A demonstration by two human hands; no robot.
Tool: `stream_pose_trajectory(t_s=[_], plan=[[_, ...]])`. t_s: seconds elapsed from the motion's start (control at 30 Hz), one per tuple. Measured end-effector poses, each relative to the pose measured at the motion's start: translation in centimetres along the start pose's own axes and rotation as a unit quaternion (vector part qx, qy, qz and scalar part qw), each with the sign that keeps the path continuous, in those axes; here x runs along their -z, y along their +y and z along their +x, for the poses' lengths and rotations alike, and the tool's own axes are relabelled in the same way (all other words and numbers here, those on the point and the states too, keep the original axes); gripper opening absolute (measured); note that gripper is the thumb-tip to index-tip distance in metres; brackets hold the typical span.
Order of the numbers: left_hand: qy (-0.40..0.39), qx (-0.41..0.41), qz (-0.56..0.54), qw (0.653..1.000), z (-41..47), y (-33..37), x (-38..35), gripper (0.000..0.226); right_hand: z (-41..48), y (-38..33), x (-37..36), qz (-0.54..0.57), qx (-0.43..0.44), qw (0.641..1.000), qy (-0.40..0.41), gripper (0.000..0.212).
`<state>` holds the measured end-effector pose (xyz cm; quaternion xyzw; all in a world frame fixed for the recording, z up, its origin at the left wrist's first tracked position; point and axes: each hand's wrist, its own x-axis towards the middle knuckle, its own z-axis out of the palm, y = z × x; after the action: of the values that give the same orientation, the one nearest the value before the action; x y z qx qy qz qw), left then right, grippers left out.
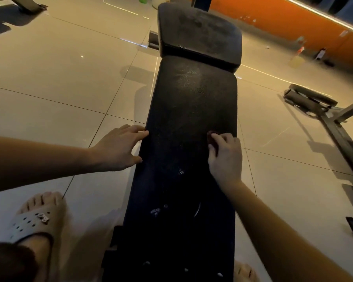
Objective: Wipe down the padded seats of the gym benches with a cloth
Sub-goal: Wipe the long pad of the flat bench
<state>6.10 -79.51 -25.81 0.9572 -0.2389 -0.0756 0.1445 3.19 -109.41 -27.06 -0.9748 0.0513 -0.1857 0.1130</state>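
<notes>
Sandalled foot (37, 220) planted on the tiles, the person leans over the gym bench. Its long pad (192, 106) runs away from both grips towards the shorter end pad (200, 29), well beyond them. Level with the right grip across the pad, the left grip (120, 148) lies flat, fingers straight, touching the pad's left edge. The right grip (225, 159) is curled and clamped on the cloth (212, 137), a small dark wad mostly hidden beneath the fingers (its colour is hard to read in this dim light). It presses the cloth to the pad close to the right edge.

The step looks like a wipe partway along the long pad. It would likely go better with the cloth spread flatter under the right grip, so that more of it meets the vinyl. Overlapping strokes should then run across towards the left grip, which can brace the frame. Pale marks (180, 171) just nearer the camera than the right grip probably want firmer rubbing.
</notes>
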Motion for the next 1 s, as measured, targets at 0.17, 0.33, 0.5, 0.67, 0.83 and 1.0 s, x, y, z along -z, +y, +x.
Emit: stream_pose_trajectory(t_s=[0.17, 0.33, 0.5, 0.67, 0.83, 1.0], plan=[[-0.018, 0.017, 0.016, 1.0, -0.2, 1.3, 0.2, 0.092, -9.5, -4.9, -0.7, 0.018, 0.085, 0.996, -0.025, 0.036], [-0.047, 0.045, 0.042, 0.997, -0.5, 2.6, 0.4, 0.119, -8.4, -2.3, 0.1, -0.042, 0.299, 0.949, -0.09, 0.038], [-0.063, 0.055, 0.064, 0.994, -1.7, 3.8, -0.5, 0.12, -0.7, -1.2, 0.1, -0.028, 0.042, 0.999, 0.013, 0.028], [-0.052, 0.072, 0.056, 0.994, -1.7, 4.8, -0.7, 0.118, -10.1, -4.2, 0.0, 0.037, 0.213, 0.974, -0.068, 0.023], [-0.042, 0.079, 0.061, 0.994, -1.9, 4.9, -1.1, 0.119, -3.5, -3.1, -0.3, -0.01, 0.176, 0.984, -0.014, 0.02], [-0.031, 0.086, 0.095, 0.991, -1.8, 5.4, -1.3, 0.118, -9.0, -4.0, 0.0, 0.01, 0.186, 0.981, -0.054, 0.016]])
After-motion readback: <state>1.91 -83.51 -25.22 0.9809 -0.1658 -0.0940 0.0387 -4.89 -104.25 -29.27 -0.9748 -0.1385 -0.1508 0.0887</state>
